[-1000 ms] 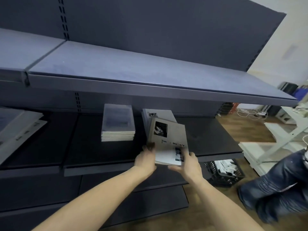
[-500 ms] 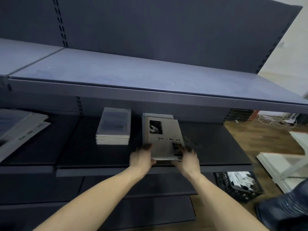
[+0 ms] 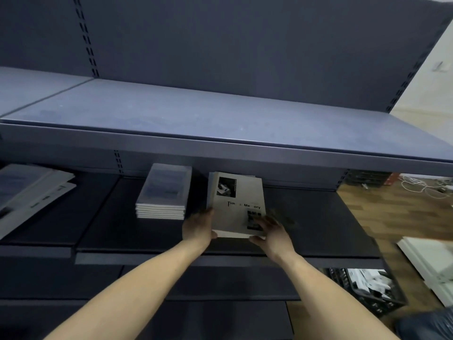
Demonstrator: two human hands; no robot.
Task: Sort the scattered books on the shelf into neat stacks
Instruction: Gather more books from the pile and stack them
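You are holding a thin grey paperback book [image 3: 239, 204] on the dark, matte metal shelf [image 3: 318, 217], where it is lying flat on top of a second book whose pale edges are showing along its left and far sides. Your left hand [image 3: 198, 228] is gripping the book's near-left corner, fingers curled against the left edge and the thumb on the near edge. Your right hand [image 3: 272, 231] is resting on the near-right corner with fingers spread loosely over the cover and the thumb hooked under the near edge. Compared with a second ago, the book is lying further back and squarer on the book beneath, which is now almost fully covered. The smooth cover is carrying a small black-and-white photo at the top left, the partly readable words "Tim" and "Me ory" across the middle, and a dark block under your right fingers. Just to the left, apart from it, a tidy stack of glossy white-spined books [image 3: 163, 192] is sitting flat. Far left, larger flat booklets [image 3: 31, 190] are lying fanned and askew.
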